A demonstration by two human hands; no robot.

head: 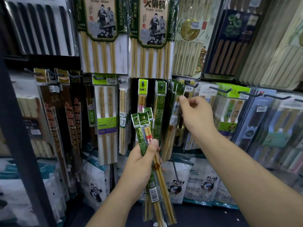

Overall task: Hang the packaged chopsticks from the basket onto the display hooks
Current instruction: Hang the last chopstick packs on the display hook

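My left hand (141,158) grips a bundle of three slim green-topped chopstick packets (143,126), held upright in front of the display, their bamboo sticks running down past my wrist. My right hand (195,113) is raised to the right, thumb and forefinger pinched at the top edge of a green-headed packet (180,89) that hangs on a display hook (191,85). More of the same green packets (159,105) hang just to its left. The basket is out of sight.
Pegboard hooks carry many chopstick packs: dark brown ones (65,112) at left, bamboo ones (106,118) in the centre, lime-topped ones (229,112) at right. Empty black hooks (277,97) jut out at right. White panda-printed bags (177,182) line the bottom shelf. A dark upright post (18,128) stands at left.
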